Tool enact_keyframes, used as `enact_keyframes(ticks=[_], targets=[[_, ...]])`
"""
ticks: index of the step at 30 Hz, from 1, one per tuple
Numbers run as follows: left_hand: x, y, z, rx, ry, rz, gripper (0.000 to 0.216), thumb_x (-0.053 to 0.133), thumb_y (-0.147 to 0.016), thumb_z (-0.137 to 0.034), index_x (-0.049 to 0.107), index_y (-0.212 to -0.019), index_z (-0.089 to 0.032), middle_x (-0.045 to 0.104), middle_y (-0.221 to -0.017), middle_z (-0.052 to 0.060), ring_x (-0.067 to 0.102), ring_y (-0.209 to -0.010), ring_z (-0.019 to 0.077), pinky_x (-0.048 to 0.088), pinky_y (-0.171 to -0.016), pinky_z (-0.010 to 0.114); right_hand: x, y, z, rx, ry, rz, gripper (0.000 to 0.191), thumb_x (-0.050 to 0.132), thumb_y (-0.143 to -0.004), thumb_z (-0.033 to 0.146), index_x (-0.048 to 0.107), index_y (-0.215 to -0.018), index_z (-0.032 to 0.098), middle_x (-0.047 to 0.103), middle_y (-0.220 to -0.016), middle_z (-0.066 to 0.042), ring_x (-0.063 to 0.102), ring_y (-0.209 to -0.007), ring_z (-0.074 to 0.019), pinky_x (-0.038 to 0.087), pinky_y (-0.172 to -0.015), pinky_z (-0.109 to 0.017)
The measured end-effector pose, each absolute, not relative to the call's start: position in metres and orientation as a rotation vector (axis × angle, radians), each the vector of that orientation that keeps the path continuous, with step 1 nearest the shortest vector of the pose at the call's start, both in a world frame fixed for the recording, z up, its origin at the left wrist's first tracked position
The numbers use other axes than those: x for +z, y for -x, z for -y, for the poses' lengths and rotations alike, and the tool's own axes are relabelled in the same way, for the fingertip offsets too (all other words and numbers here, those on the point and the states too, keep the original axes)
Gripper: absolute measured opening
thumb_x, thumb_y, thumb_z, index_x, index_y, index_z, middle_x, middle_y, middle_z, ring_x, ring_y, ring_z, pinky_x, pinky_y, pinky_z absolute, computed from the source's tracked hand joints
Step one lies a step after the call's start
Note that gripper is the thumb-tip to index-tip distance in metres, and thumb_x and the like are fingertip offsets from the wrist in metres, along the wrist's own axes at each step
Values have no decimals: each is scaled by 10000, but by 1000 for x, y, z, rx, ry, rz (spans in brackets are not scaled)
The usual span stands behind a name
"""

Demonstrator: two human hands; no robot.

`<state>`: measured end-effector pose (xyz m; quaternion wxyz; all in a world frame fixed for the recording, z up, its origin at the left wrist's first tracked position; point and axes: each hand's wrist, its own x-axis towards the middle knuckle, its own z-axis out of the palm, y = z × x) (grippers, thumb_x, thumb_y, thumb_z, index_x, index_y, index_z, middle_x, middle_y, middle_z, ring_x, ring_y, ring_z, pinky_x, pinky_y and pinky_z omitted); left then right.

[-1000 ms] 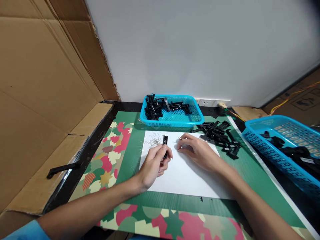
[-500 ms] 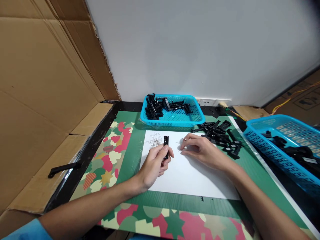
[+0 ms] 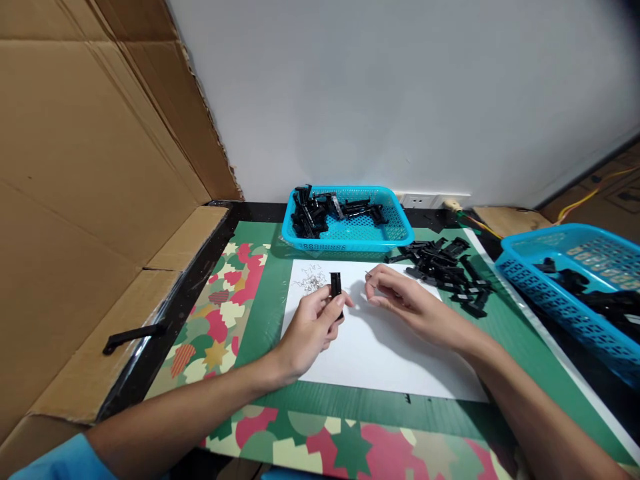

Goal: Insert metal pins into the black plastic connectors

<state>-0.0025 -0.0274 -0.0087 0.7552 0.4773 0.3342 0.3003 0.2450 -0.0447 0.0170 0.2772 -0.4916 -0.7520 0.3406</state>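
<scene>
My left hand (image 3: 313, 327) is closed around a narrow black plastic part (image 3: 335, 285), which stands roughly upright between thumb and fingers over the white sheet. To its right my right hand (image 3: 407, 300) is raised, its thumb and fingertips curled in. A thin metallic tip (image 3: 369, 273) sticks out at those fingertips; most of that thing is hidden, so its kind does not show. Behind my left hand, a scatter of tiny thin wire pieces (image 3: 311, 279) lies on the sheet.
A blue basket (image 3: 350, 247) at the back holds several black parts. Right of the white sheet (image 3: 380, 360) lies a heap of black plastic parts (image 3: 445, 267). Another blue basket (image 3: 565, 313) stands at the far right. Cardboard (image 3: 100, 200) walls the left side.
My right hand has lifted slightly and shifted a little to the right. The black part in my left hand has turned slightly. The view has also shifted a bit.
</scene>
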Motion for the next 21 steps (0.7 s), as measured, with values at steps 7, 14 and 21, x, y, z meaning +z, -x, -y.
enact_keyframes(ticks=[7,14,21], targets=[[-1,4,28,614,-1072,-724,440,697,-1001,-624,579,-1120,-217,348,-666,-105,201,-484,53,117,-425,164,21,-220,52,1175,1189,1752,250,545,-1115,475,601,-1013,253,610,-1008,-49,560,-911,-224,479,-834,-332],[-4,2,32,649,-1130,-701,446,721,-985,-619,577,-1086,-209,430,-714,-76,301,-526,60,199,-459,172,9,-202,51,1179,1151,1556,277,599,-1097,473,602,-953,236,591,-934,-25,535,-856,-201,443,-790,-325],[-12,4,32,697,-1168,-714,433,720,-998,-598,598,-1095,-194,459,-722,-76,344,-550,62,256,-494,180,9,-204,53,1208,1153,1554,279,638,-1085,464,655,-954,218,625,-925,-26,542,-840,-191,423,-759,-323]])
